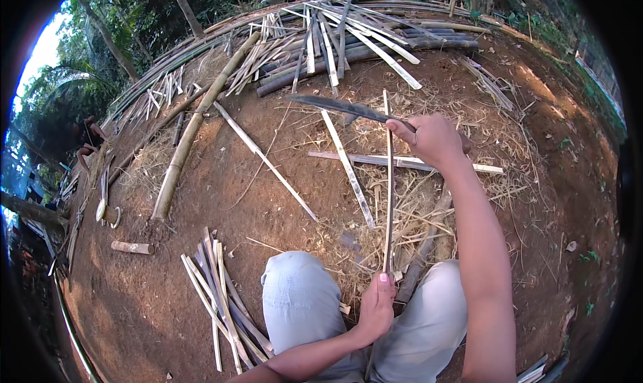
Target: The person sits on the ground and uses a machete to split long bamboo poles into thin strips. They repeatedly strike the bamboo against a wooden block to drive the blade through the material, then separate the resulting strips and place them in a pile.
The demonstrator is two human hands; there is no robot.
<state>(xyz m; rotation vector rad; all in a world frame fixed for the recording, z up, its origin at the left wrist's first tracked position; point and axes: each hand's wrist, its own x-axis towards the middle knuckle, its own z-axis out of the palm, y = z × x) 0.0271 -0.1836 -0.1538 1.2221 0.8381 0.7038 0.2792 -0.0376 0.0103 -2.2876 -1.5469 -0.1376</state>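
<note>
Gripped by its handle, a long dark-bladed machete [335,105] is in my right hand [434,140], the blade pointing left. Its blade crosses near the top of a thin bamboo strip [390,188], which stands nearly upright in front of me. Between my knees, my left hand [377,307] is closed round the lower part of that strip. Whether the blade touches the strip I cannot tell. Just beyond, a pale split bamboo slat [348,168] and another slat [408,161] lie on the shavings [415,225].
A bundle of split strips [224,302] lies left of my knees. Farther out are a long bamboo pole [201,125], a thin stick [264,158], a short bamboo piece [132,247] and a large heap of slats [335,41]. At the far left a person [88,138] is partly visible.
</note>
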